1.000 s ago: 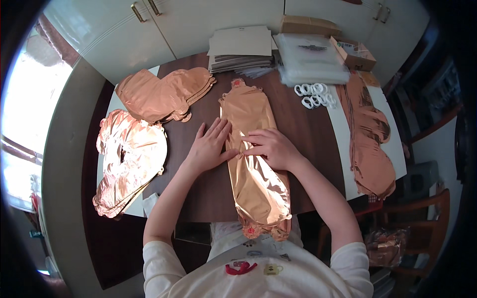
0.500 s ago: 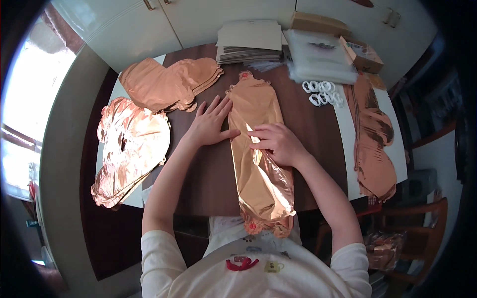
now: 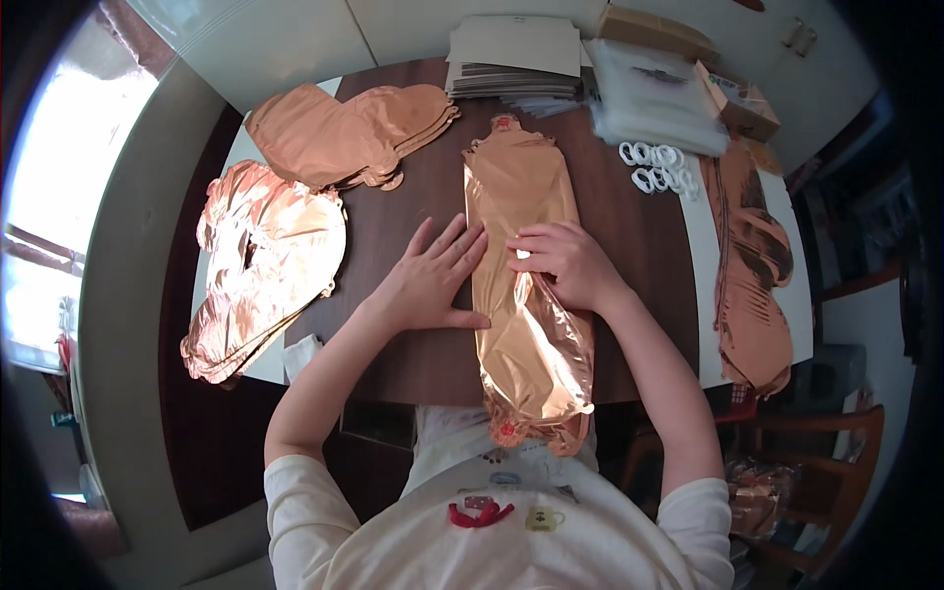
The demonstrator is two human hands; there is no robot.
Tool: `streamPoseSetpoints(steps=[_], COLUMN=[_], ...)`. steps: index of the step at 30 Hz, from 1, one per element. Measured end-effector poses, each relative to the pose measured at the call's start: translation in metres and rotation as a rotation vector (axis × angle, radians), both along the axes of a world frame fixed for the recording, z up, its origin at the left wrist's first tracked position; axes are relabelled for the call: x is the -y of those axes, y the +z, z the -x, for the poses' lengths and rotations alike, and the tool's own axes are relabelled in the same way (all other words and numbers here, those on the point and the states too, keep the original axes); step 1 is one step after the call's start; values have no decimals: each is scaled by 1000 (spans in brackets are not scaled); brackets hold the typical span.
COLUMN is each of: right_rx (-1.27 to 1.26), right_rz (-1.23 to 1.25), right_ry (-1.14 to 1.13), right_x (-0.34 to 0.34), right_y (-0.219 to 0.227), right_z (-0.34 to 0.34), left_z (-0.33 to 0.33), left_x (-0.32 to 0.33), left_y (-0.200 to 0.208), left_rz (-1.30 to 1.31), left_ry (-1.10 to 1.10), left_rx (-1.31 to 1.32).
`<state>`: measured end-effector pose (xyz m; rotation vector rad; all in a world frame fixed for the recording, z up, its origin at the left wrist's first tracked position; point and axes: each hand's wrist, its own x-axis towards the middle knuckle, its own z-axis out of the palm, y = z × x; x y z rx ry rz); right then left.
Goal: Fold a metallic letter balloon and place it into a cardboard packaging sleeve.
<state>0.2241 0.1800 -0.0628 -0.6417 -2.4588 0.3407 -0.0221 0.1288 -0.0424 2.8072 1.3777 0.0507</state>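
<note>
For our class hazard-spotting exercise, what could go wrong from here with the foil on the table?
The middle foil balloon reaches past the near edge of the table, so it might slip down.
The right hand touches its wrinkled surface; uneven pressure could perhaps crease or tear it.
The shiny foil stack near the left forearm overhangs the table's left edge, so a nudge might tip it off.

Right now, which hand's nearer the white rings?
Right: right hand on the copper foil, left and short of the white rings; left hand farther left, at the foil's left edge.
</note>
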Motion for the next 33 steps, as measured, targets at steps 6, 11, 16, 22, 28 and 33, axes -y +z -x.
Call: streamPoseSetpoints(steps=[6,11,16,22,28,33], right_rx=[-30,-45,-58,-74,-78,-74], right_rz=[18,15,36,40,30,33], right_ry=[19,17,16,23,28,25], right_x=[-1,0,-1,-2,-2,-1], right_y=[-5,-7,-6,-5,-6,-5], right_z=[-1,-1,-1,0,0,0], left_z=[-4,-2,-6,-6,-6,-7], left_x=[17,18,19,18,22,30], left_y=[-4,-6,-1,-3,-1,2], left_rz=[24,28,28,4,68,20], left_ry=[-52,-39,-31,-38,-46,-51], left_rx=[76,82,69,81,78,50])
